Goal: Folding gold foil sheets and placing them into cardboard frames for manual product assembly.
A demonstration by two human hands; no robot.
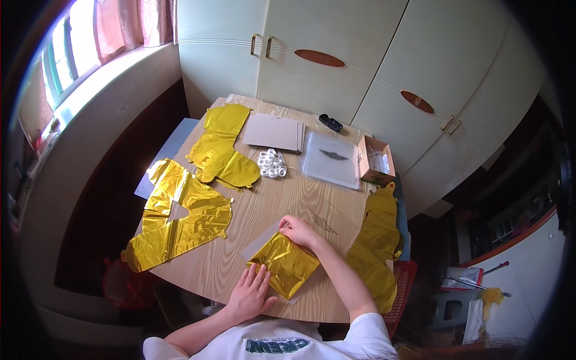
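A folded gold foil balloon (287,263) lies in front of me on a pale card (259,245), near the table's front edge. My left hand (252,293) rests flat on its lower left side, fingers stretched out. At its far corner my right hand (297,230) is closed, the thumb and fingers pinching the foil's edge; the exact grip is partly hidden by the hand. A clear plastic bag (324,221) with dark print lies to the right, partly beneath the foil and my right forearm.
Unfolded gold foil balloons (192,219) (225,150) lie left; another (375,246) hangs over the right edge. Behind are stacked cards (273,132), white rings (272,163), clear bags (332,159), an open box (377,159) and a black object (330,123). Cabinets (318,36) stand beyond the table.
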